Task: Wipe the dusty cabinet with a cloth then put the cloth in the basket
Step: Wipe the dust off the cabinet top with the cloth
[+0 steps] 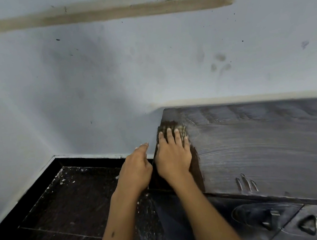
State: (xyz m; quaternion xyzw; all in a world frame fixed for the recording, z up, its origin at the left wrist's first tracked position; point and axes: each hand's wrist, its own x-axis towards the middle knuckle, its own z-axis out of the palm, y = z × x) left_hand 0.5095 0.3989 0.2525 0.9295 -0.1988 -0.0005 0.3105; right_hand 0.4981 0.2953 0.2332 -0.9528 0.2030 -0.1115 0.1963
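Dusty cabinet top [263,148], dark cloth [195,160]

Dark cabinet [263,148] top coated in streaked dust, brown cloth [193,155] lying at its left edge, dark tiled floor [74,201] flecked white.
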